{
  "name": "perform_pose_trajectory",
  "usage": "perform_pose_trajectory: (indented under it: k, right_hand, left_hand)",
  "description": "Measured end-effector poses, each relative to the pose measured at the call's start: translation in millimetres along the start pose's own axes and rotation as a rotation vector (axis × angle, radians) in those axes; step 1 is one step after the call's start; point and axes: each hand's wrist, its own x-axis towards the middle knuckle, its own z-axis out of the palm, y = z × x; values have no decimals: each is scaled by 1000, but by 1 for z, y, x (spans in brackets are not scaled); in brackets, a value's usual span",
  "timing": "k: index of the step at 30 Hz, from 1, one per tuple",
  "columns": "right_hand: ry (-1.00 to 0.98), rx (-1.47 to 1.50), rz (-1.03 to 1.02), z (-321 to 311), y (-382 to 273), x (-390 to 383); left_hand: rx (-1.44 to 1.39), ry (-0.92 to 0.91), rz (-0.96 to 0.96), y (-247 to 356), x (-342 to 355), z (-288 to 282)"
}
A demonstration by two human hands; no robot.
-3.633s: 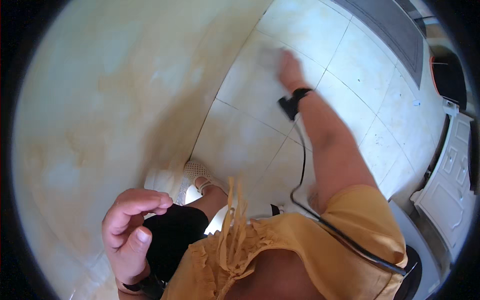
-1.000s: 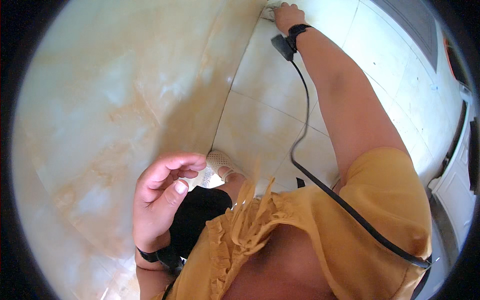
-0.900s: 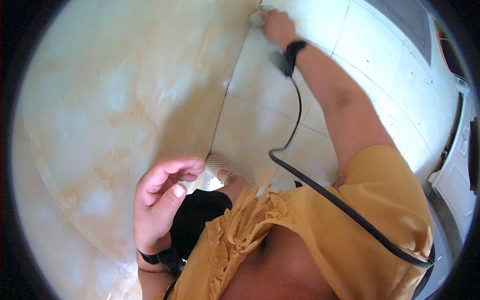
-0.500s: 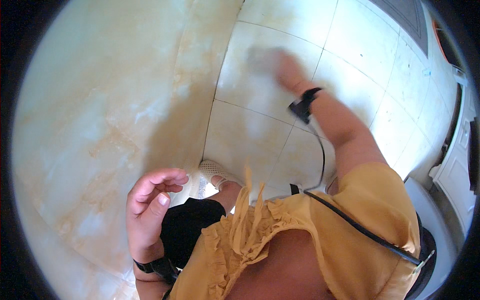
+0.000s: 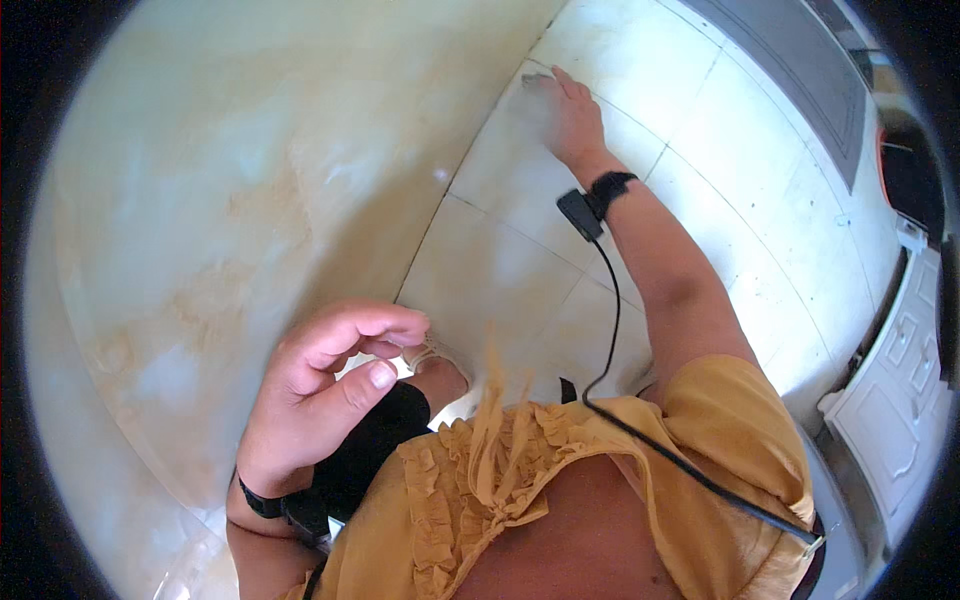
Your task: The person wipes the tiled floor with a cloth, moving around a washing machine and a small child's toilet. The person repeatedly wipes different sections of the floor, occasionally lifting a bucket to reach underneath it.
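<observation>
My right hand (image 5: 578,125) reaches out over the tiled floor (image 5: 500,240) near the wall's base, on a blurred pale grey cloth (image 5: 536,84), its fingertips pressed round it. A black strap and small device with a cable sit on that wrist. My left hand (image 5: 330,390) hangs above my knee, fingers loosely curved and apart from the thumb, holding nothing. My light openwork shoe (image 5: 425,350) is partly hidden behind it.
A cream marbled wall (image 5: 200,200) fills the left side. A grey patterned panel (image 5: 790,70) lies at the upper right. Along the right edge are a white cabinet (image 5: 890,390) and a black object with an orange rim (image 5: 910,175). A grey seat edge shows beneath me.
My right hand, in the far corner a second ago, came back toward me and now reaches a little farther out again. My left hand sits slightly higher than half a second ago.
</observation>
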Motion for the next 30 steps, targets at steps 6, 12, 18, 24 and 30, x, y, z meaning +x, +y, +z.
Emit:
perform_pose_trajectory:
  k: [6, 12, 18, 24, 30]
  right_hand:
    - [-351, -234, 4, 40, -53, 16]
    - [-481, -262, -349, 66, -103, -48]
    - [-343, -245, -233, 58, -14, 21]
    - [-367, -279, 76, 41, -57, 31]
    - [-549, -107, -297, 42, -92, -25]
  left_hand:
    - [62, -35, 76, 4, 0, -11]
    - [26, -35, 70, 11, 3, -3]
    - [50, -24, 65, 7, 3, -4]
    - [45, -69, 102, 6, 6, -6]
    - [20, -25, 11, 12, 6, -1]
